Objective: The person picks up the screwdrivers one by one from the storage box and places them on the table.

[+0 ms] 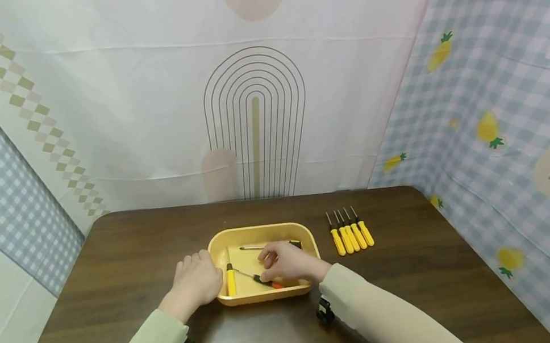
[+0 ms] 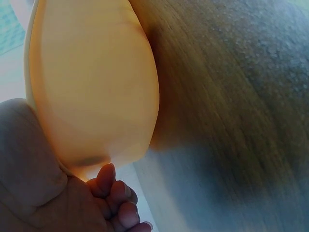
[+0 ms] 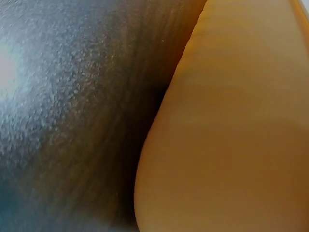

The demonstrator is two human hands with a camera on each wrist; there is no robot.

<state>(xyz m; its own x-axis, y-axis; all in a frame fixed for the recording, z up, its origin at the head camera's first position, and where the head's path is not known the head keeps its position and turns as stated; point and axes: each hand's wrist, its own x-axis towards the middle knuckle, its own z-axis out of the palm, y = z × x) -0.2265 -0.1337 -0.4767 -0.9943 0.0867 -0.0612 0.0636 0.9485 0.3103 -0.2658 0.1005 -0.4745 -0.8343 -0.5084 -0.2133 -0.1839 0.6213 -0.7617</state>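
Observation:
A yellow plastic tray [image 1: 270, 296] sits on the table, and my left hand [image 1: 197, 277] grips its left rim. In the left wrist view, the curled fingers [image 2: 120, 189] lie at the tray's end wall. My right hand [image 1: 291, 262] is inside the tray on its right side, fingers loosely bent, with a gap between thumb and fingertips. Just below its thumb lies a red-and-black screwdriver [image 1: 268, 282]; whether they touch is unclear. A yellow-handled screwdriver [image 1: 231, 280] lies at the tray's left, and another screwdriver [image 1: 250, 248] at the back is partly covered by the right hand.
Several yellow-handled screwdrivers [image 1: 350, 236] lie in a row on the dark wooden table [image 1: 149, 238], right of the tray. Behind the table hangs a printed cloth [image 1: 161, 122]. Only the tray's outer wall [image 3: 222, 159] and tabletop show in the right wrist view.

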